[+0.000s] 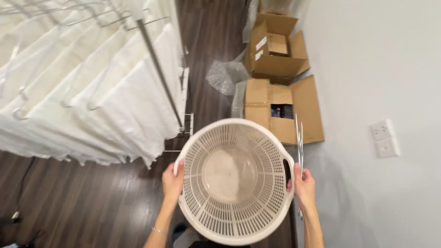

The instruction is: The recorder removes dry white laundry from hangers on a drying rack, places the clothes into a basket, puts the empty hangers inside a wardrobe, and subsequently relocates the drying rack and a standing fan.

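Above the dark wood floor (92, 202), both hands grip an empty white laundry basket (234, 179) — left hand (172, 183) on its rim, right hand (304, 187) also pinching thin wire hangers (299, 138).

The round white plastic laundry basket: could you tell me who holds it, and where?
Both hands hold the round white plastic laundry basket: left hand on its left rim, right hand at its right handle.

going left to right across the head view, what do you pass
white sheets → left hand → laundry basket → right hand → wall socket
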